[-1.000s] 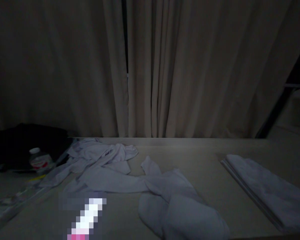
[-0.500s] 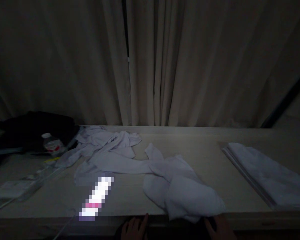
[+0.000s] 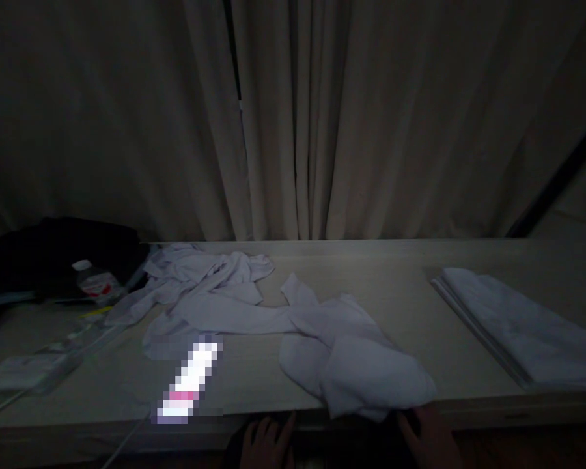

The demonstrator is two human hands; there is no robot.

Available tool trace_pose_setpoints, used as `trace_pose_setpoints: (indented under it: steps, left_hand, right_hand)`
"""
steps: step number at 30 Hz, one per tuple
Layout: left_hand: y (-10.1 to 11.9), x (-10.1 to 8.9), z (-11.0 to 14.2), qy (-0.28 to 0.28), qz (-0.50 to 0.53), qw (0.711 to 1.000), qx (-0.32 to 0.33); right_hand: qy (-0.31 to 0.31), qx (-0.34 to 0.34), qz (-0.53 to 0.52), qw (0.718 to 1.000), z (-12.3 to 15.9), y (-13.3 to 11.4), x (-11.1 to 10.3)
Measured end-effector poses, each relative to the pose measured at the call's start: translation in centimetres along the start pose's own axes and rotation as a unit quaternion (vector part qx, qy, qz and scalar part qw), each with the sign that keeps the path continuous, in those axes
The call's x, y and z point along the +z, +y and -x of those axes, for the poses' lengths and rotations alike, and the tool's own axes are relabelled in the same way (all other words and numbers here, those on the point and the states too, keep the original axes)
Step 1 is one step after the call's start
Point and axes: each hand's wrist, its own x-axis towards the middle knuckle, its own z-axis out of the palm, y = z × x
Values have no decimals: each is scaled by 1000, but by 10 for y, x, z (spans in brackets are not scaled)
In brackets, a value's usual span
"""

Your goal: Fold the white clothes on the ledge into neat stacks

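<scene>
In the dim head view, my left hand [image 3: 267,443] is at the front edge of the table, low in the picture. Its fingers lie slightly apart, and nothing shows in them. My right hand [image 3: 432,438] rests at the same edge, thumb spread from the rest, beside the near end of a crumpled white garment [image 3: 371,371]. Some of its fingers are hard to see in the dark. The garment lies loosely bunched, a long sleeve-like part stretching left and its near end hanging slightly over the edge.
More crumpled white cloth [image 3: 209,270] lies at the back left. Near it are black fabric [image 3: 63,251] and a labelled bottle [image 3: 95,283]. A bright blurred-out strip [image 3: 188,384] lies front left. Folded white fabric [image 3: 512,326] is on the right. Beige curtains [image 3: 371,130] hang behind the table.
The view has shifted slightly, so the table and cloths sit a little higher. Both hands stay at the front edge, and the garment keeps its shape.
</scene>
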Motion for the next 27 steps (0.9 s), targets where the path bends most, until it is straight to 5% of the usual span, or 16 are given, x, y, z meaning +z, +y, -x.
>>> trace_pose_setpoints:
  steps: [14, 27]
  left_hand:
    - [4, 1, -1, 61, -19, 998, 18]
    - [8, -6, -2, -5, 41, 999, -21]
  right_hand:
    - [8, 10, -10, 1000, -1, 1, 3]
    - [11, -23, 12, 1000, -1, 2, 2]
